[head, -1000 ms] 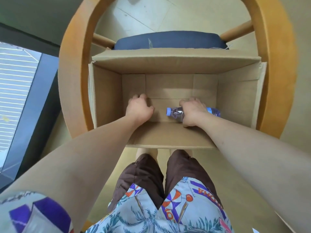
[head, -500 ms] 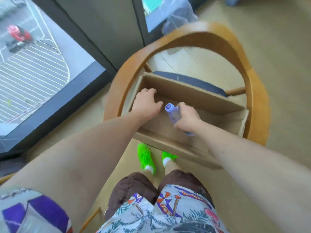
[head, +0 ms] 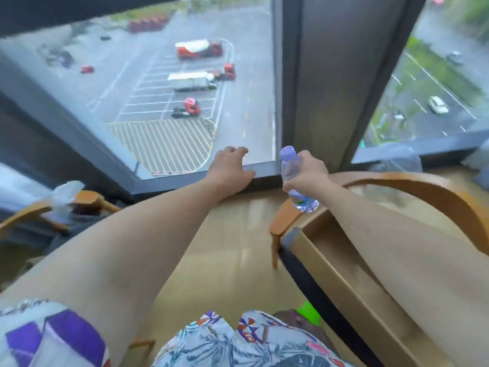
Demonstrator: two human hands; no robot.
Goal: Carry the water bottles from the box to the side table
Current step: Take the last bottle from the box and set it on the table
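Fingers (head: 307,165) around water bottle (head: 291,168)

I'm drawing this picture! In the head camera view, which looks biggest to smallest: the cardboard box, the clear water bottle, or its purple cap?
1. Brown cardboard box, nearest the camera
2. Clear plastic water bottle with a purple tint
3. Purple bottle cap

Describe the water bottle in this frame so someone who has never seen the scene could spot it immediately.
Start at the large window overlooking the car park, then drop to the curved wooden chair at lower right holding the cardboard box. Above the box's near corner, the right hand grips the water bottle. It is the only clear plastic item with a pale purple cap; the left hand holds nothing.
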